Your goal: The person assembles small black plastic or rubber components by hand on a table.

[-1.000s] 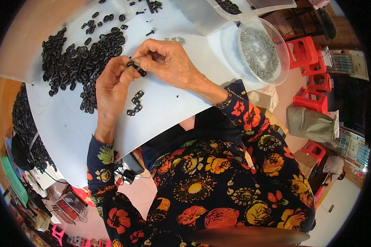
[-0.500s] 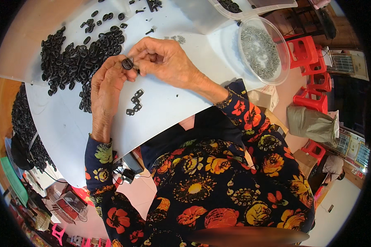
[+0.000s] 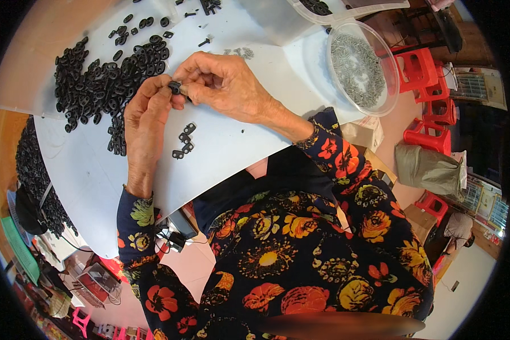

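Note:
My left hand (image 3: pixel 145 122) pinches a small black two-hole cord lock (image 3: pixel 175 87) between thumb and fingertips, raised above the white tabletop. Against its other side press the thumb and curled fingers of my right hand (image 3: pixel 224 85); whether they also hold a smaller part is hidden. Left of my hands spreads a large heap of black oval cord lock pieces (image 3: pixel 99 79). Several cord locks (image 3: pixel 185 139) lie in a short zigzag group just below my hands. Beyond my right hand is a small cluster of metal springs (image 3: pixel 241 52).
A round clear tub (image 3: pixel 392 85) of metal springs stands at the table's right side. Behind it sits a clear plastic bin (image 3: pixel 272 25). More black pieces (image 3: pixel 37 175) fill a container at the left. Red stools (image 3: pixel 415 71) and a grey-green sack (image 3: pixel 428 170) stand on the floor at right.
The cord lock has turned between my fingers, from its two-hole face to a more edge-on view. My right thumb now sits closer against it.

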`<act>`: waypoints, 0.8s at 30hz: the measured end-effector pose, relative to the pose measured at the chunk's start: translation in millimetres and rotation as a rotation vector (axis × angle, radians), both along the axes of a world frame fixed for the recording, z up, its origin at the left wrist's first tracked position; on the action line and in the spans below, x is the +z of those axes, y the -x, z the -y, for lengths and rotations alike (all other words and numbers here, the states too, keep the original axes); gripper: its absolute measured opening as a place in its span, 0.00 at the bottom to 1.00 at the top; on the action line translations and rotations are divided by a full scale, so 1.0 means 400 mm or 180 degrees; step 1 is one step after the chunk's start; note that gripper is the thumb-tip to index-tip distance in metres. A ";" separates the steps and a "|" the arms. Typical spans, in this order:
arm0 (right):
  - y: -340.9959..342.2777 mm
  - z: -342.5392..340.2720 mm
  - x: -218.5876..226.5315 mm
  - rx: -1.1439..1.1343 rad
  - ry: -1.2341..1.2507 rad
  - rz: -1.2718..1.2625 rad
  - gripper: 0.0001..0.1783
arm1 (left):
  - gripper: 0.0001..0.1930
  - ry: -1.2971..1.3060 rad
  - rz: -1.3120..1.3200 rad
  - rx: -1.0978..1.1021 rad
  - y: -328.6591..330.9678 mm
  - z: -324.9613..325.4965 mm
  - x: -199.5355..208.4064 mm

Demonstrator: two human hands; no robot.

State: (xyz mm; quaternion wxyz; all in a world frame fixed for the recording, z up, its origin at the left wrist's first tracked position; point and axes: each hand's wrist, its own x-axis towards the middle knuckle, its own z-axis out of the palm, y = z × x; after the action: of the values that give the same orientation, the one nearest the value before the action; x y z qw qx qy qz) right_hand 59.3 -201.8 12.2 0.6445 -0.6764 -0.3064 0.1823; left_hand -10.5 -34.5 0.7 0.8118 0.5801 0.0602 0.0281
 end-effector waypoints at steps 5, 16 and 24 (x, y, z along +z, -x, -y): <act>0.003 -0.005 0.004 -0.0035 0.0003 -0.0077 0.09 | 0.10 -0.0188 0.0183 0.0126 0.006 0.000 0.006; 0.012 -0.004 0.002 0.0114 0.0142 0.0095 0.09 | 0.08 -0.0284 0.0107 0.0164 0.007 -0.008 0.010; 0.007 -0.008 0.006 0.0107 -0.0362 0.0021 0.09 | 0.07 -0.0846 0.0286 -0.0129 0.006 0.004 0.017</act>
State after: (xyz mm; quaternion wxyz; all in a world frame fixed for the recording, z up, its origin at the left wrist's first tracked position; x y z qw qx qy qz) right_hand 56.5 -198.5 14.4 0.6777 -0.6340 -0.3297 0.1732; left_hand -13.0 -36.0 7.5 0.7302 0.6817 0.0077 0.0454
